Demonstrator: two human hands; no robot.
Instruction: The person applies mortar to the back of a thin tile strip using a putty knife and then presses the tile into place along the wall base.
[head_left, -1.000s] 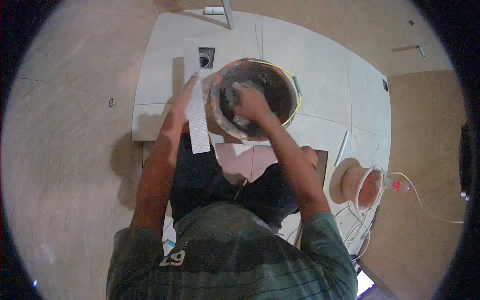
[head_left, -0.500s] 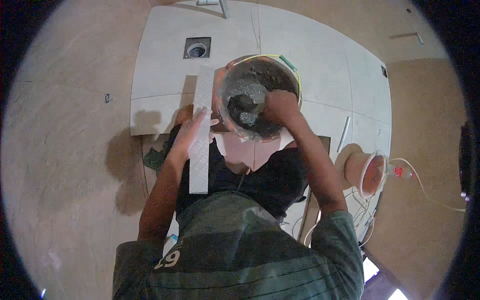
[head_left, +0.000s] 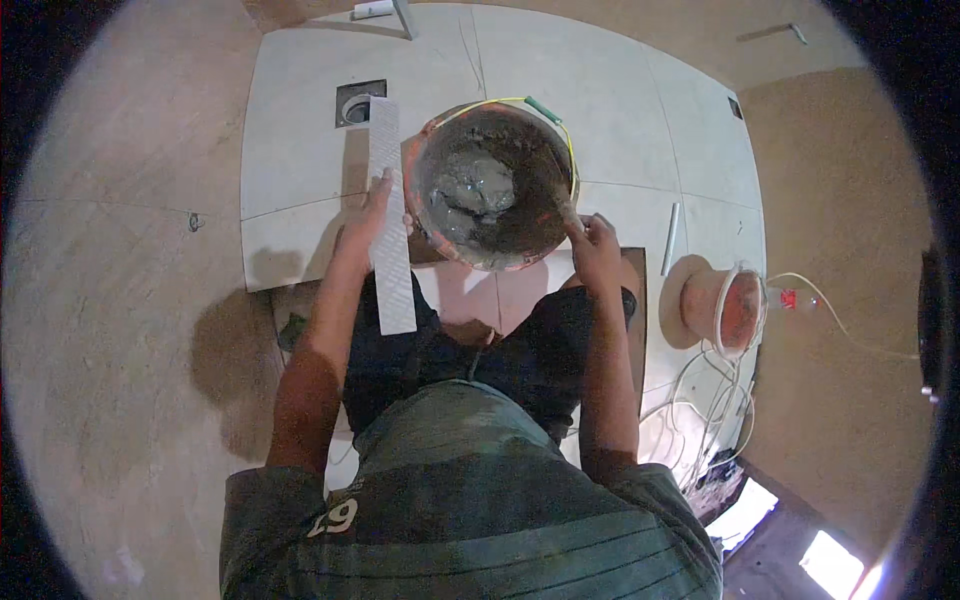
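My left hand is closed around a long narrow strip of tile, pale with a ridged pattern on the face turned up. The strip stands lengthwise above my left thigh, its far end near the floor drain. A round bucket of wet grey mortar stands just ahead, between my knees and the tiled floor. At its right rim my right hand is closed on the handle of a trowel. The trowel reaches down along the inner right wall; its blade blends into the mortar-smeared side.
A square floor drain lies left of the bucket. To the right are a thin white strip, a second, smaller bucket, a clear bottle and loose coils of cable. Large pale floor tiles surround the bucket.
My right hand has come out of the bucket to its right rim, bringing the trowel handle into sight. My left hand still holds the tile strip, which now tilts slightly.
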